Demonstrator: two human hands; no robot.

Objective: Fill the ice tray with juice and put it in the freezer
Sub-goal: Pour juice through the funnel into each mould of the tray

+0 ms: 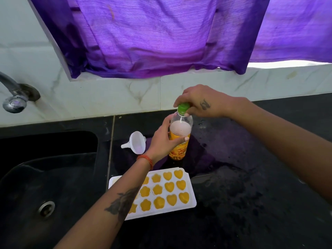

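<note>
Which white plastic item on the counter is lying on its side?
The white funnel, left of the juice bottle. It lies tipped with its spout pointing left, while the white ice tray sits flat, cavities filled with juice.

The left arm (125, 196) covers some cups of the ice tray (190, 200). The tap (12, 97) is cut off at the left edge. The bottle (179, 151) label is too blurry to read.
</note>
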